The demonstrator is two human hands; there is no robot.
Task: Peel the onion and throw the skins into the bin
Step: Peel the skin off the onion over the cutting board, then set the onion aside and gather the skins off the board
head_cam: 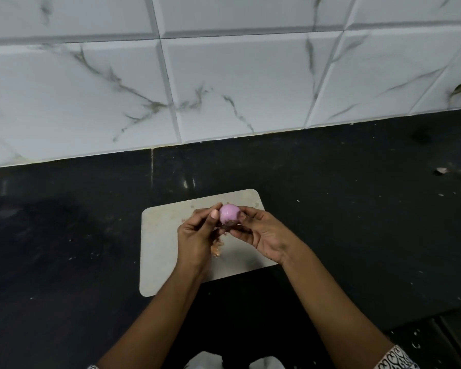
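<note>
Patterned cuff [394,358] rims the right forearm. Two hands hold one onion [230,213] above a grey cutting board [157,235]. Left hand [197,235] pinches its left side between thumb and fingertips, and right hand [266,235] curls fingers beneath. Its flesh is smooth pink, dark brown at the lower end. Skin scraps [216,250] lie on the board, with black counter [357,209] and marbled tiles [224,75] beyond.

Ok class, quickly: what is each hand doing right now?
Left hand: pinches the onion.
Right hand: grips the onion.
</note>
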